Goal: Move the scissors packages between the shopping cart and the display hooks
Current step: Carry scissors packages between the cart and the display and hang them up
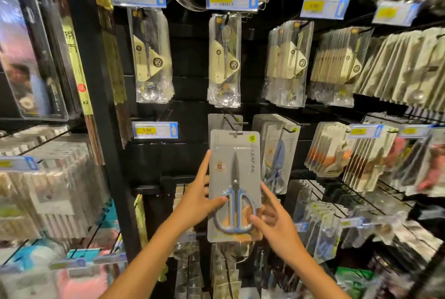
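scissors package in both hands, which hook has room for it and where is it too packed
The scissors package is gripped by the left hand and right hand. The hook just above it holds only one grey card, so there is room. The hook to its right is stacked full, as are the racks further right.

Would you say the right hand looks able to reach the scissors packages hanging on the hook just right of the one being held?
Probably yes: the right hand is close below the hanging grey scissors packages, nothing between, but it grips the held grey scissors package.
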